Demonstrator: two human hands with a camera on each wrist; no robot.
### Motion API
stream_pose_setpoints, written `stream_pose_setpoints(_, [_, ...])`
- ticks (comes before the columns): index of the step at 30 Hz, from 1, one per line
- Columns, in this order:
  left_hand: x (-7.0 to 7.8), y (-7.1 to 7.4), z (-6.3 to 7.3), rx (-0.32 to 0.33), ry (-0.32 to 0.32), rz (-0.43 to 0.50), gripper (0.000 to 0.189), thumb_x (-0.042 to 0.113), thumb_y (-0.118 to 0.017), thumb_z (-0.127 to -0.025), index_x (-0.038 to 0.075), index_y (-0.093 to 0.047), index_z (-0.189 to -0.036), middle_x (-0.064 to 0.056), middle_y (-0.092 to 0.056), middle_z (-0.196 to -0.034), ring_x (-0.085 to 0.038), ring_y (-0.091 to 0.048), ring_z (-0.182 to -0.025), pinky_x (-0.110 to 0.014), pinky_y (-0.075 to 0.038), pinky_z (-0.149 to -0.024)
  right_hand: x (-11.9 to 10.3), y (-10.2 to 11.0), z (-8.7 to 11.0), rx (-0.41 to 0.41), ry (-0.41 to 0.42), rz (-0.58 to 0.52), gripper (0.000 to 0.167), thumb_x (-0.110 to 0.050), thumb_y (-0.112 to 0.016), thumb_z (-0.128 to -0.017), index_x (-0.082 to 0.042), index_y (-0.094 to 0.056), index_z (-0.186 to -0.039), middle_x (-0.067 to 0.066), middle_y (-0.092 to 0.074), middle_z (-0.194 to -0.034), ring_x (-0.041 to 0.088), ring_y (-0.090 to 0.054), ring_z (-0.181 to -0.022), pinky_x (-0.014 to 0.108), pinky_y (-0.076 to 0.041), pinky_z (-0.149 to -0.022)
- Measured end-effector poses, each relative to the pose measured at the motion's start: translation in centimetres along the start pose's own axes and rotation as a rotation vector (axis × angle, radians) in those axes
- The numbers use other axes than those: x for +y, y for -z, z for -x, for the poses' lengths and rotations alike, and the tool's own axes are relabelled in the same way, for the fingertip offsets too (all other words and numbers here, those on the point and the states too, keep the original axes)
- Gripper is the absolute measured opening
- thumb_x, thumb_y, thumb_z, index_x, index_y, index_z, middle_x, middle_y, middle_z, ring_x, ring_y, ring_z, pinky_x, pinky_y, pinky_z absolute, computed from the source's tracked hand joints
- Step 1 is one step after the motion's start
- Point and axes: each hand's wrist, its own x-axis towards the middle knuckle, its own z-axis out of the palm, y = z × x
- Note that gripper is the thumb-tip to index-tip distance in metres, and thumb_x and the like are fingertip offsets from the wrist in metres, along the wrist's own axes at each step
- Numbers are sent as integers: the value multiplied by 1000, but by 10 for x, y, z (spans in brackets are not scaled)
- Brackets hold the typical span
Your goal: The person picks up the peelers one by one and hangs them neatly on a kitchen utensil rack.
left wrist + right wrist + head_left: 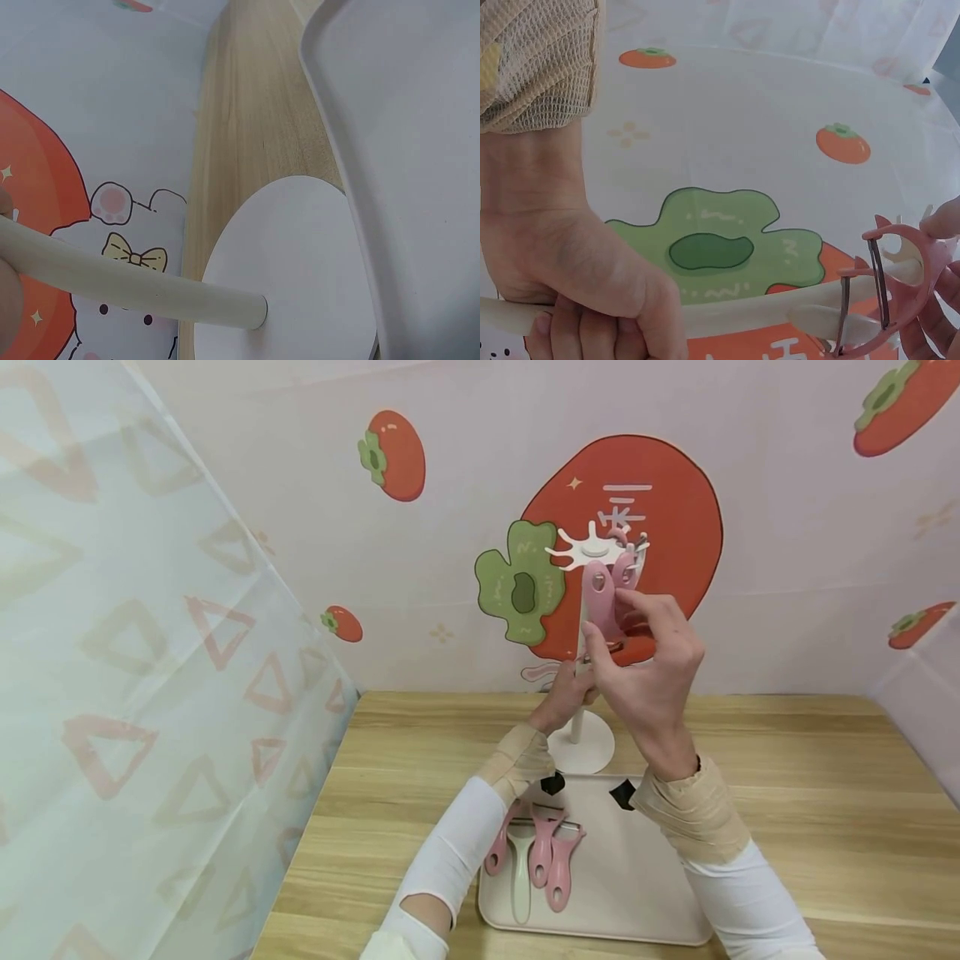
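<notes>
A white stand holds a ring of hooks (592, 550) at the top of its pole (150, 291). My left hand (564, 697) grips the pole low down, fingers wrapped round it in the right wrist view. Up at the hooks, my right hand (656, 664) pinches a pink peeler (600, 597) between thumb and fingers, its holed handle end uppermost and its blade (879, 281) below. Another pink peeler (626, 570) hangs just behind it on the right side of the hooks. A pale peeler (832, 322) shows partly behind the pink one in the right wrist view.
The round base (592, 750) stands on the wooden table (405, 777), right behind a beige tray (630, 877). Pink peelers (561, 870) and one pale green peeler (521, 877) lie on the tray's left side. Black patches (624, 794) sit at its far edge. A printed cloth backdrop (285, 485) rises behind.
</notes>
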Motion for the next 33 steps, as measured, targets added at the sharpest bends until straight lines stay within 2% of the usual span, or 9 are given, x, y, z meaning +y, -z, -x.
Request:
stream_pose_setpoints(12, [-3, 2, -3, -16, -20, 19, 44, 11, -51, -100, 18, -39, -58, 10, -34, -51, -9, -29, -49, -27, -25, -51, 3, -1, 2, 19, -2, 13, 39, -14, -88, -87, 5, -74, -118, 23, -70, -99, 28, -70, -86, 18, -55, -76])
stream_pose_setpoints(20, [-5, 1, -4, -12, -32, 12, 43, 10, -51, -99, 18, -40, -59, 10, -34, -51, -8, -28, -49, -28, -24, -50, 4, -3, 2, 21, 1, 10, 39, -13, -89, -87, 6, -73, -117, 23, -69, -98, 29, -70, -86, 17, -56, -79])
stream_pose_setpoints(33, [-3, 0, -3, -17, -33, -3, 43, 11, -49, -98, 17, -40, -56, 11, -34, -50, -9, -28, -48, -28, -23, -49, 5, -3, -1, 8, -14, 7, 31, -15, -82, -94, 6, -73, -116, 22, -71, -102, 28, -70, -83, 20, -57, -79])
